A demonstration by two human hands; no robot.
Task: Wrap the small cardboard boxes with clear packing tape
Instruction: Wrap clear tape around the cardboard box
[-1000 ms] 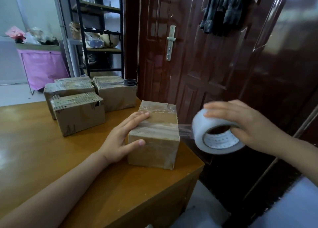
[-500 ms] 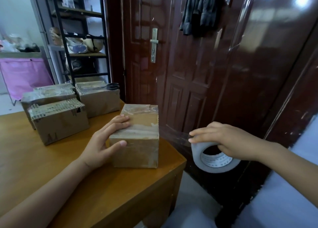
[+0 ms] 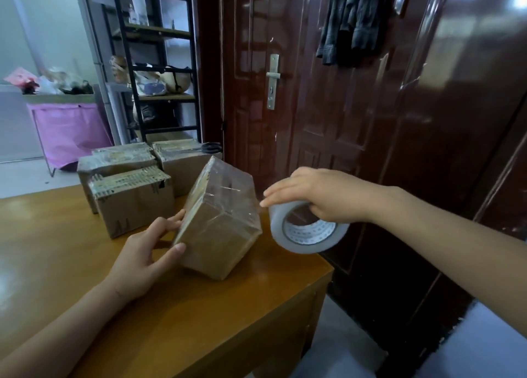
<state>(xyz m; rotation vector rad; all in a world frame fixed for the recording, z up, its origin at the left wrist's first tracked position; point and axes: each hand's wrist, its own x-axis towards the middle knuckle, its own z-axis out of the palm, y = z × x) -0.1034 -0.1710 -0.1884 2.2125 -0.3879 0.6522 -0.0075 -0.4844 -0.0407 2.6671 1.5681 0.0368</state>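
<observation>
A small cardboard box point(image 3: 221, 220) with clear tape across its faces stands tilted on one bottom edge near the table's right corner. My left hand point(image 3: 145, 252) grips its left side, thumb on the front face and fingers behind. My right hand point(image 3: 319, 196) holds a white roll of clear packing tape point(image 3: 306, 232) just right of the box, fingers over the top of the roll. A short strip of tape runs from the roll to the box's right edge.
Three more cardboard boxes point(image 3: 134, 198) sit at the back of the wooden table point(image 3: 71, 263), with black scissors point(image 3: 209, 148) on the far one. A dark red door point(image 3: 328, 106) stands close behind the table's right edge. A black shelf point(image 3: 159, 64) is further back.
My left hand has tipped the box up from flat onto its edge. My right hand has brought the roll up and in close to the box's right side.
</observation>
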